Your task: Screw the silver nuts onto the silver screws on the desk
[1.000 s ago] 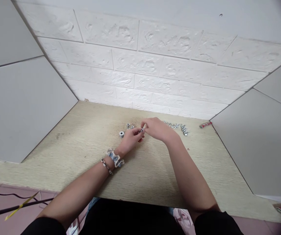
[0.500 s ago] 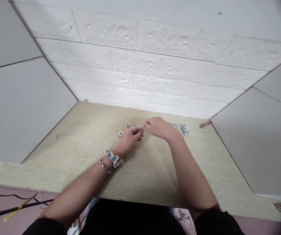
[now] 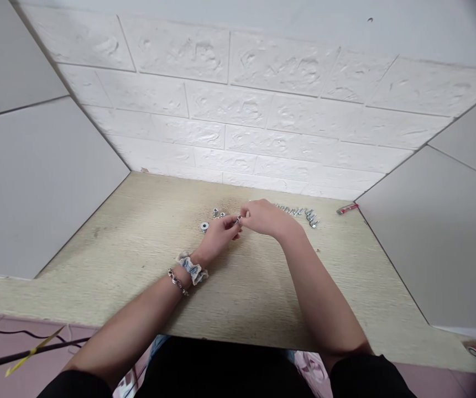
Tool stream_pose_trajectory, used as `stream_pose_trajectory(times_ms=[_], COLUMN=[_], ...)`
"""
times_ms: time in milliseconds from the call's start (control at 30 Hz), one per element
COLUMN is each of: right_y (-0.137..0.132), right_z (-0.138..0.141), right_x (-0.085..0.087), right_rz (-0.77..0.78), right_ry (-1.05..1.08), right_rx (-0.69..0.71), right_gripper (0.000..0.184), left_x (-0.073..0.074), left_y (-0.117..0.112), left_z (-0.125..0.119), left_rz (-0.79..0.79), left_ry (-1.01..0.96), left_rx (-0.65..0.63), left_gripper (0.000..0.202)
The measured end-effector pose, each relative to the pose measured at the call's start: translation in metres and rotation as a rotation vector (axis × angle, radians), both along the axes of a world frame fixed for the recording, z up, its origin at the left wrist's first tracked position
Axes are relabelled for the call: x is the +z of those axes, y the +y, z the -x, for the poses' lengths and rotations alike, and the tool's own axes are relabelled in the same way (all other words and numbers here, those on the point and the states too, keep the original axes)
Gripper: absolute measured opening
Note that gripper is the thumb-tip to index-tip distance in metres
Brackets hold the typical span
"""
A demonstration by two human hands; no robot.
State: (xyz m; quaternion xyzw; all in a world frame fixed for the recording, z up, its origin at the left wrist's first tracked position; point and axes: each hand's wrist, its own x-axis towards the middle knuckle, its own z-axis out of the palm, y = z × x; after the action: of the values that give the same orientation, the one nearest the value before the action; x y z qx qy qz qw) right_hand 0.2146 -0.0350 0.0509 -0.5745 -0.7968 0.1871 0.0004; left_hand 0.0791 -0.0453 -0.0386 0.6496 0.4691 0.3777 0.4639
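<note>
Above the board, my left hand pinches a small shiny metal fastener, perhaps a nut or a bolt end; the fingers cover most of it. Closed fingertips of my right hand touch that same piece from the right. Just left of my left hand lie a stack of nuts, a single nut and a stack of round washers. Beyond my right hand runs a row of bolts, with several more bolts at its right end.
A pale wooden board forms the work surface. White brick-patterned wall stands behind it, with grey panels at both sides. A red tube-like object lies by the right panel. Cables cross the lower left.
My right hand has shifted slightly left and its fingertips now close over the metal piece in my left hand. More of the bolt row shows behind it.
</note>
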Motion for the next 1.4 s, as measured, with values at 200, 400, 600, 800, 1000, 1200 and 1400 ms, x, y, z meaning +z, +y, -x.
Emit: stream_pose_trajectory(times_ms=[200, 400, 600, 800, 1000, 1200, 1400], right_y=[-0.005, -0.004, 0.002, 0.004, 0.001, 0.003, 0.003], right_z=[0.015, 0.008, -0.004, -0.004, 0.000, 0.007, 0.005], right_x=[0.001, 0.006, 0.002, 0.000, 0.001, -0.002, 0.000], right_rz=[0.047, 0.006, -0.048, -0.034, -0.043, -0.060, -0.097], right_ry=[-0.089, -0.014, 0.017, 0.044, 0.098, -0.007, 0.027], right_rx=[-0.030, -0.069, 0.026, 0.042, 0.086, 0.012, 0.009], right_gripper=[0.037, 0.046, 0.019, 0.017, 0.013, 0.026, 0.030], left_x=[0.002, -0.004, -0.003, 0.000, -0.001, -0.001, 0.001], left_y=[0.000, 0.005, 0.004, 0.001, 0.000, -0.001, 0.002], left_z=[0.002, 0.004, 0.004, 0.002, 0.002, 0.002, 0.002], left_rz=[0.001, -0.050, -0.041, -0.036, -0.028, -0.019, -0.021], left_ry=[0.016, 0.036, 0.054, 0.034, 0.055, 0.036, -0.030], left_rx=[0.049, 0.011, 0.022, 0.010, 0.020, 0.002, 0.032], left_gripper=[0.017, 0.024, 0.032, 0.037, 0.035, 0.028, 0.027])
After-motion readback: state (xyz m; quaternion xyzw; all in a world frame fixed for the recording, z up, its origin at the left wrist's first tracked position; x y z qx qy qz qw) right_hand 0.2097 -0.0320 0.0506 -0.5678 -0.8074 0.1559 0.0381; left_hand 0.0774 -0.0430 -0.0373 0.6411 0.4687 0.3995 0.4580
